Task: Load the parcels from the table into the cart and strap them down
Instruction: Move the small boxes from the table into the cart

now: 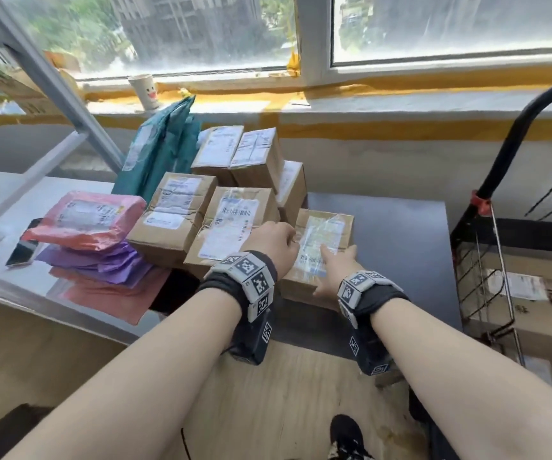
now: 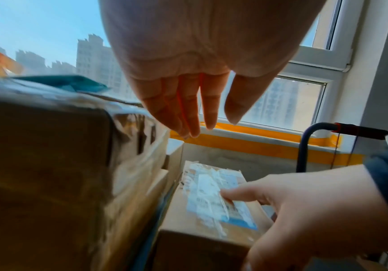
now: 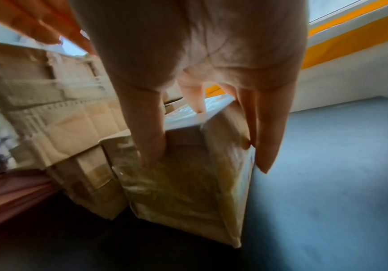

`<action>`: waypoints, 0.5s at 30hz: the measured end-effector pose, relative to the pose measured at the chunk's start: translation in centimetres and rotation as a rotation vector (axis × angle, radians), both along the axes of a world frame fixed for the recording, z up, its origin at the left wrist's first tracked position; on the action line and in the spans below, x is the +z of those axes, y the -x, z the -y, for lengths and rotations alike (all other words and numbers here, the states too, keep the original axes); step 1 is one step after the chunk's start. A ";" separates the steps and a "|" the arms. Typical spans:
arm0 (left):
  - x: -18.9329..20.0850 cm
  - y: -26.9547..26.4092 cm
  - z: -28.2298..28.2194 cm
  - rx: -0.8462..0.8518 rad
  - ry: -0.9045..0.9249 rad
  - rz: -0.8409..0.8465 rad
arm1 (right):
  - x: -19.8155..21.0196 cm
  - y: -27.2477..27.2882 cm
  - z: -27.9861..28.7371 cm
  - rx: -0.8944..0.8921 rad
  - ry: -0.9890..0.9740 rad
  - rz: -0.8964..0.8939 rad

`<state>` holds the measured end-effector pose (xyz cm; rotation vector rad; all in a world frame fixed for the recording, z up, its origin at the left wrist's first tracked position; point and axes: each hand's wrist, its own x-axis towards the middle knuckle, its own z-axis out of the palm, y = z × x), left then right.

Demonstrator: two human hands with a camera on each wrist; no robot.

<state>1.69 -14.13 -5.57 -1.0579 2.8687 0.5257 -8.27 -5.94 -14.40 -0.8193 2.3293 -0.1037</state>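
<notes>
At the dark table's right end, your right hand clamped the labelled brown cardboard parcel; your left hand hovered, fingers straight. You needed both palms flanking it before lifting toward the wire cart.

Right of the near cardboard box we see bare dark tabletop, open up to the cart's wire side. On its left, stacked cardboard boxes press close beside it. Wall and sill close the far side.
</notes>
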 end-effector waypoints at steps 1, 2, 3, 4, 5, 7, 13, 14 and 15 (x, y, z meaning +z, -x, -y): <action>-0.5 0.3 -0.2 -0.022 -0.028 0.015 | 0.0 0.2 -0.4 -0.017 0.000 0.006; -1.1 0.6 -0.4 -0.039 -0.056 0.044 | 0.0 0.5 -0.9 -0.040 0.001 0.008; -1.8 0.8 -0.6 -0.048 -0.083 0.092 | 0.1 0.5 -1.5 -0.059 0.000 0.010; -2.7 0.9 -0.8 -0.051 -0.113 0.146 | 0.1 0.3 -2.3 -0.076 0.000 0.010; -3.5 0.9 -1.1 -0.057 -0.139 0.192 | 0.1 0.1 -3.1 -0.090 0.007 0.007; -4.7 0.8 -1.9 -0.076 -0.176 0.251 | 0.1 -0.6 -4.6 -0.115 0.026 0.002; -7.5 -0.9 -4.0 -0.122 -0.285 0.315 | 0.0 -4.2 -8.8 -0.292 0.124 0.100; -7.6 -1.2 -4.3 -0.150 -0.302 0.302 | -0.2 -4.9 -9.3 -0.317 0.144 0.115; -7.6 -1.6 -4.8 -0.183 -0.317 0.290 | -0.2 -5.6 -9.7 -0.341 0.170 0.128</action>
